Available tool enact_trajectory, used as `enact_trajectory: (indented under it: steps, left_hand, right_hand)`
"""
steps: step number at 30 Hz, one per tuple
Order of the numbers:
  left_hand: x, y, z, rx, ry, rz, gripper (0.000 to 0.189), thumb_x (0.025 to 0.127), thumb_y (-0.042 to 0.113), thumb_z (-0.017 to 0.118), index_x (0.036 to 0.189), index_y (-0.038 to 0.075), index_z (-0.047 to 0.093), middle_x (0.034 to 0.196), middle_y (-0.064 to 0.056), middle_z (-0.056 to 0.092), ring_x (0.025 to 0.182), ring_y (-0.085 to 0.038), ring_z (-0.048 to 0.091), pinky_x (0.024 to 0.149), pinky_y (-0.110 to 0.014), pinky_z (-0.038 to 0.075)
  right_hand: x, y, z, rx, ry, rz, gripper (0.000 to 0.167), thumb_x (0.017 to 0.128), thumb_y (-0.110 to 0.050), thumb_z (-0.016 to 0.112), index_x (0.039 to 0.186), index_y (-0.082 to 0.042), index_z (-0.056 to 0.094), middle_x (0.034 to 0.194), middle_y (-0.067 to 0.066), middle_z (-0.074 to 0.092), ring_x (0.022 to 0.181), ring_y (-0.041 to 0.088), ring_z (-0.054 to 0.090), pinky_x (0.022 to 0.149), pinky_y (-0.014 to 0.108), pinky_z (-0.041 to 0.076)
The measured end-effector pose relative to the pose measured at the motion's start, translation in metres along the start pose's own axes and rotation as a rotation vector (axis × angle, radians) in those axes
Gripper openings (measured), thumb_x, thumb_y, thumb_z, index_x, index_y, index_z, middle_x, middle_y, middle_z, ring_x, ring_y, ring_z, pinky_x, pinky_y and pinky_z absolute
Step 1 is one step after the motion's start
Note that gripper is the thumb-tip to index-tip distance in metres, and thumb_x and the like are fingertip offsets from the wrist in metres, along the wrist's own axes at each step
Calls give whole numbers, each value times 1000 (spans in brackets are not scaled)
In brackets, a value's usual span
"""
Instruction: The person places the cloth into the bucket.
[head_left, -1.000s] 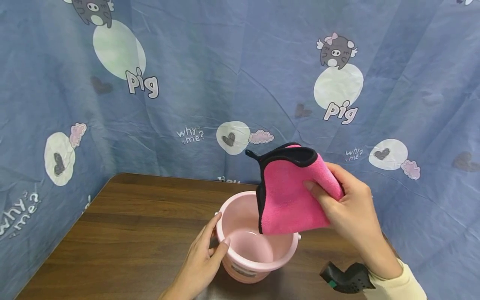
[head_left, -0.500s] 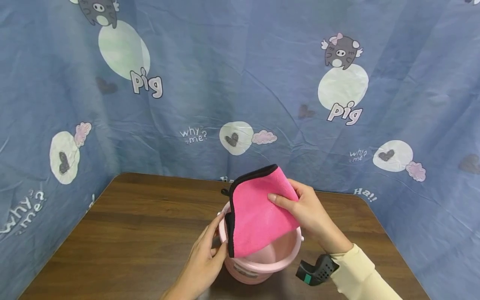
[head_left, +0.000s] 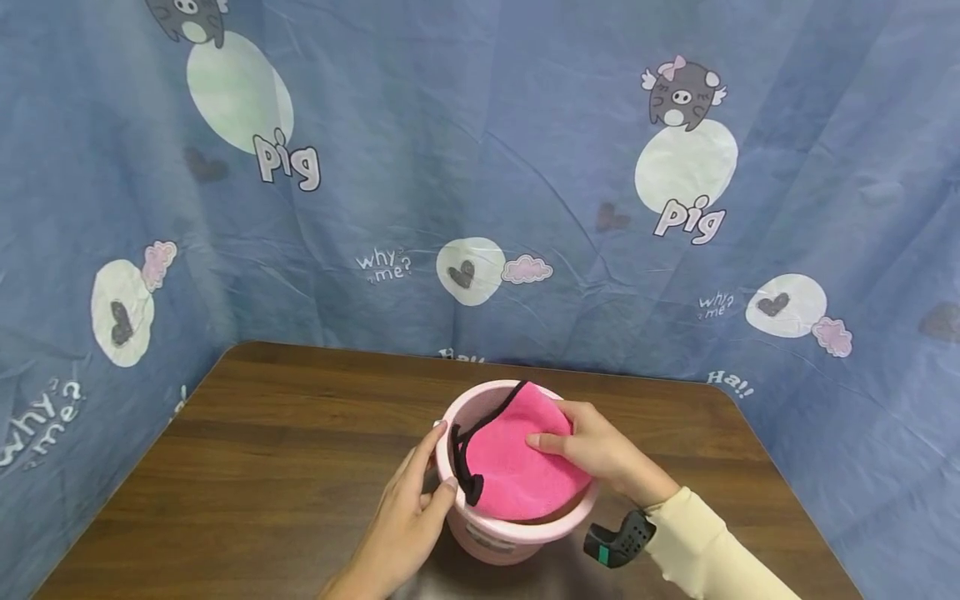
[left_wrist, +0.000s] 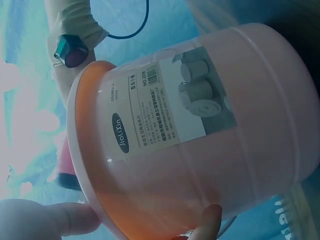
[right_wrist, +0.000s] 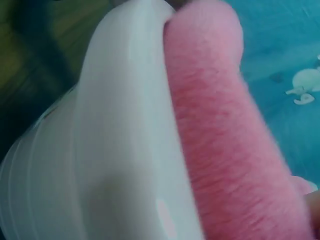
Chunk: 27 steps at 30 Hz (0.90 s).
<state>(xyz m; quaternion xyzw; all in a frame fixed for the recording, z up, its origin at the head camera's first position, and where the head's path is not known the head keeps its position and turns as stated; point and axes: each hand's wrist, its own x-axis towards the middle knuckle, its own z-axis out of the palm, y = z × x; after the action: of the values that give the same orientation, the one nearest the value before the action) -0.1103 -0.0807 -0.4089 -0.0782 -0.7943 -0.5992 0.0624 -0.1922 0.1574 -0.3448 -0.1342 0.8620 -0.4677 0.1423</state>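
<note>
A small pale pink bucket (head_left: pixel 491 546) stands upright on the table, a printed label (left_wrist: pixel 142 107) on its side. My left hand (head_left: pixel 408 508) grips its left rim, thumb over the edge and fingers against the outer wall. A bright pink cloth (head_left: pixel 510 467) with black edging lies partly inside the bucket's mouth. My right hand (head_left: pixel 600 450) pinches the cloth at its right side, thumb on top and the other fingers hidden behind it. In the right wrist view the fuzzy cloth (right_wrist: pixel 220 125) bulges just above the white-looking rim (right_wrist: pixel 135 125).
The brown wooden table (head_left: pixel 262 467) reaches back to a blue curtain (head_left: pixel 405 167) printed with cartoon pigs, which hangs behind and at both sides. A black wrist device (head_left: pixel 621 540) sits below my right wrist, near the bucket's right side.
My right hand has carried the cloth left and down, from above the bucket's right side into its mouth. My left hand has stayed on the rim.
</note>
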Motion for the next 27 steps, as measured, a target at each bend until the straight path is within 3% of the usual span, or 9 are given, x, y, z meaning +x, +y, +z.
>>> enact_trajectory:
  steps: [7, 10, 15, 20, 24, 27]
  left_hand:
    - [0, 0, 1, -36, 3, 18, 64, 94, 1, 58, 153, 18, 41, 152, -14, 46, 126, -36, 55, 81, -17, 58]
    - [0, 0, 1, -40, -7, 23, 64, 94, 1, 57, 153, 17, 40, 152, -14, 46, 127, -37, 54, 80, -17, 58]
    - [0, 1, 1, -28, -11, 17, 63, 95, 2, 57, 153, 17, 40, 152, -13, 47, 133, -37, 52, 83, -22, 60]
    - [0, 2, 1, -13, -9, 21, 64, 95, 3, 58, 153, 20, 40, 154, -12, 45, 139, -36, 48, 86, -26, 60]
    - [-1, 3, 1, 0, -11, 14, 64, 95, 4, 59, 154, 21, 40, 155, -11, 45, 141, -35, 47, 87, -27, 60]
    - [-2, 3, 0, 4, -14, 5, 64, 95, 6, 59, 154, 23, 39, 155, -11, 44, 141, -34, 47, 88, -30, 60]
  right_hand:
    - [1, -3, 9, -259, -88, -95, 18, 89, -9, 71, 106, -2, 67, 87, 6, 65, 76, 12, 58, 66, 24, 53]
    - [-1, -3, 14, -402, -56, -119, 21, 89, -5, 70, 110, -2, 66, 91, 6, 67, 80, 14, 59, 70, 27, 55]
    - [-4, -2, 24, -584, 72, -154, 31, 85, 0, 73, 114, 0, 64, 95, 9, 70, 82, 17, 62, 71, 33, 58]
    - [-3, 0, 31, -699, 91, -130, 25, 81, 5, 74, 103, 0, 62, 79, 9, 66, 70, 21, 60, 64, 36, 54]
    - [-1, 1, 33, -766, 70, -118, 25, 79, 6, 75, 100, 1, 63, 79, 14, 68, 75, 31, 67, 70, 46, 56]
    - [-3, 1, 34, -762, 84, -141, 25, 79, 4, 77, 100, 1, 62, 80, 14, 68, 75, 31, 66, 70, 45, 56]
